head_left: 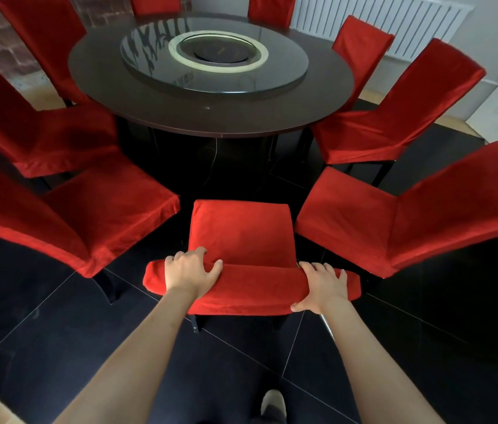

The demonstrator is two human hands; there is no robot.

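A red-covered chair [241,231] stands right in front of me, its seat facing the round dark table [211,117]. My left hand [188,272] grips the left part of the top edge of its backrest, fingers curled over the front. On the right part of that edge, my right hand [322,287] holds the backrest with fingers over the top and the thumb at the back. The chair's dark legs rest on the black tiled floor.
Several more red-covered chairs ring the table, the nearest at the left [88,218] and right [394,215] of mine. A glass turntable [149,65] lies on the table. A white radiator [379,22] hangs on the back wall. My shoe [273,402] shows below.
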